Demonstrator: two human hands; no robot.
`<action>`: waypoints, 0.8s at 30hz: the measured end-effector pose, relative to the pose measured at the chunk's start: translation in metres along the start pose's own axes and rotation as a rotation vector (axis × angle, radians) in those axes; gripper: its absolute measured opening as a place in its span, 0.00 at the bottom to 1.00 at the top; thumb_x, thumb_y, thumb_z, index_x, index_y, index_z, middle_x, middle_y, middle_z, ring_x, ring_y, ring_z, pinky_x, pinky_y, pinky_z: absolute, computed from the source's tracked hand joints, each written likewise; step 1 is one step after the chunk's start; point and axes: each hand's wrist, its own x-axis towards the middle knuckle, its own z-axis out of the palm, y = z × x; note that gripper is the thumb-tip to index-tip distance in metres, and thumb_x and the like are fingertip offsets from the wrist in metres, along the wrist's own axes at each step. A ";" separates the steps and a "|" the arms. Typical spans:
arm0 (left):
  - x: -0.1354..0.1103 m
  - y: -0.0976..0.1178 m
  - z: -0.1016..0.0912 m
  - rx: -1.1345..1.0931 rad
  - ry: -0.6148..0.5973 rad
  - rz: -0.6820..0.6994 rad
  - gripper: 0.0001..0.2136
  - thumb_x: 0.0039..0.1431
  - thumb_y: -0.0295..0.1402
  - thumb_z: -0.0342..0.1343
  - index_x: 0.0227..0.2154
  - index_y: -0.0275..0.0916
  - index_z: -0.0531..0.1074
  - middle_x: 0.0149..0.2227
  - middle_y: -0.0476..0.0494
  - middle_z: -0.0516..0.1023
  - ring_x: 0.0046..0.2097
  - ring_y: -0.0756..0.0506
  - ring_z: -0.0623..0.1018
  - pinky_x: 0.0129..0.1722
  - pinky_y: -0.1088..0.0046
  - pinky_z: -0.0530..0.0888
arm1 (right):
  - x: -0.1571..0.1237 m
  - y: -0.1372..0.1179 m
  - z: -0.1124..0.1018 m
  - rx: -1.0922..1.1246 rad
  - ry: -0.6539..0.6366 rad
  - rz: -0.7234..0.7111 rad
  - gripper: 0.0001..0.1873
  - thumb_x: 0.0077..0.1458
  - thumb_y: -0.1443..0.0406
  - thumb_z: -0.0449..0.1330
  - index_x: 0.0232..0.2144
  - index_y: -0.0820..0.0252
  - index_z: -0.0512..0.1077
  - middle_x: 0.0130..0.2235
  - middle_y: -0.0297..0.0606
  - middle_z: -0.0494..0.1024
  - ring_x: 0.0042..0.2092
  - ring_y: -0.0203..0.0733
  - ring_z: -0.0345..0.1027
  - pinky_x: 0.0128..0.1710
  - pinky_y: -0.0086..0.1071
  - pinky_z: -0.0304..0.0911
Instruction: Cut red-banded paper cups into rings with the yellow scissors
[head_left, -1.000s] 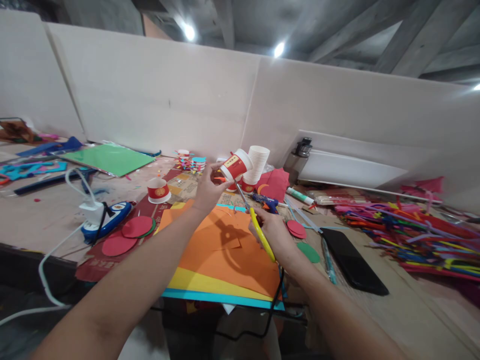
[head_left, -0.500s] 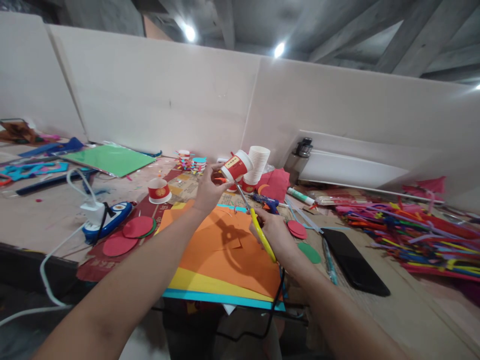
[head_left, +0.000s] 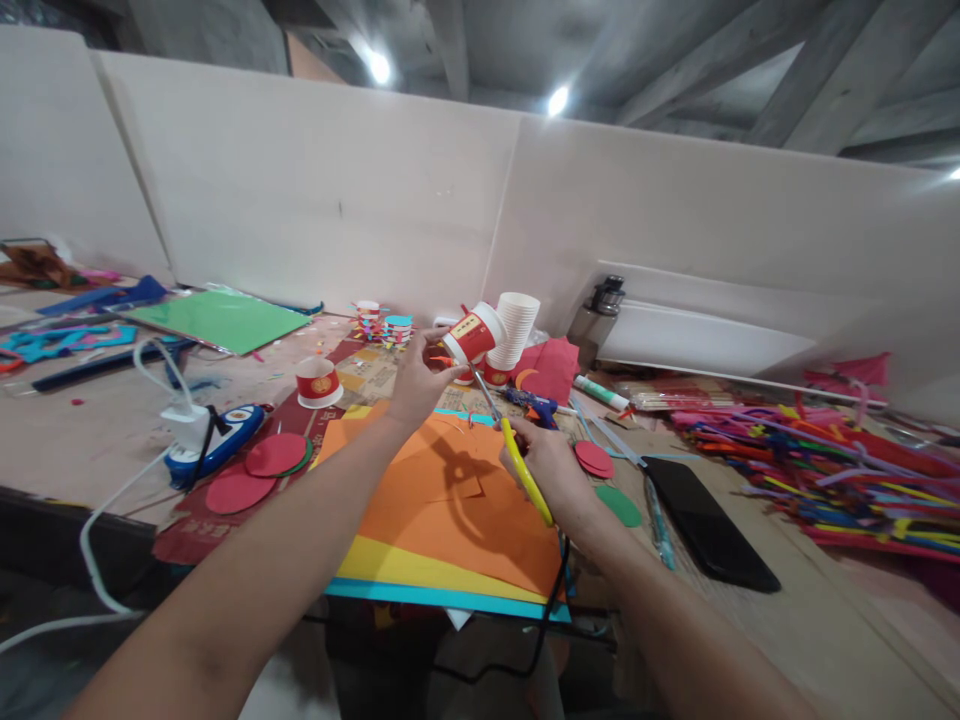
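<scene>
Taking the middle of the orange sheet (head_left: 409,490) as the centre of the clock, the paper cup (head_left: 476,337), red and white, is in the air at 12 o'clock, tilted. The left hand (head_left: 416,378) grasps it at its lower-left end, with the thumb along the underside. The right hand (head_left: 546,458) is clenched round the yellow handles of the scissors (head_left: 529,485), whose blades point toward 11 o'clock and meet the lower edge of the cup in view; whether metal and card actually touch, I cannot tell.

Under the orange sheet lie a yellow sheet (head_left: 379,562) and a blue sheet (head_left: 450,600), near the edge of the tabletop (head_left: 97,425). At 1 o'clock, just behind the held cup, rises a stack of white cups (head_left: 519,325). A separate cup (head_left: 319,383) stands at 10 o'clock, and farther out that way is a green sheet (head_left: 221,318). At 9 o'clock are 2 red discs (head_left: 240,487), with a blue power strip (head_left: 210,450) just beyond. At 2 o'clock lies a glue stick (head_left: 602,392). At 3 o'clock, going outward, come smaller red discs (head_left: 594,458), a green disc (head_left: 619,506), a black phone (head_left: 709,520) and a heap of coloured pipe cleaners (head_left: 832,465).
</scene>
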 end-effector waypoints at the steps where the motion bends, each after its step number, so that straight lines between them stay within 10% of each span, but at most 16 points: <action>1: 0.000 0.000 0.000 0.000 -0.001 0.000 0.25 0.43 0.34 0.69 0.45 0.41 0.66 0.44 0.41 0.76 0.41 0.47 0.78 0.41 0.67 0.75 | 0.000 0.000 0.000 0.002 -0.007 0.010 0.13 0.45 0.68 0.53 0.30 0.58 0.77 0.17 0.31 0.68 0.21 0.35 0.61 0.22 0.26 0.53; 13: 0.001 -0.007 -0.003 0.067 -0.021 0.029 0.26 0.43 0.34 0.69 0.46 0.41 0.66 0.45 0.42 0.75 0.41 0.46 0.78 0.40 0.67 0.75 | 0.000 0.003 0.000 -0.137 0.016 -0.004 0.17 0.46 0.68 0.54 0.37 0.60 0.79 0.22 0.34 0.73 0.22 0.35 0.60 0.23 0.27 0.51; 24: 0.010 -0.002 -0.007 -0.302 0.042 -0.304 0.24 0.42 0.37 0.69 0.42 0.38 0.66 0.37 0.43 0.79 0.37 0.47 0.79 0.30 0.74 0.71 | 0.002 -0.001 -0.009 0.024 -0.028 -0.117 0.23 0.52 0.63 0.56 0.50 0.63 0.73 0.37 0.41 0.78 0.32 0.39 0.68 0.34 0.30 0.63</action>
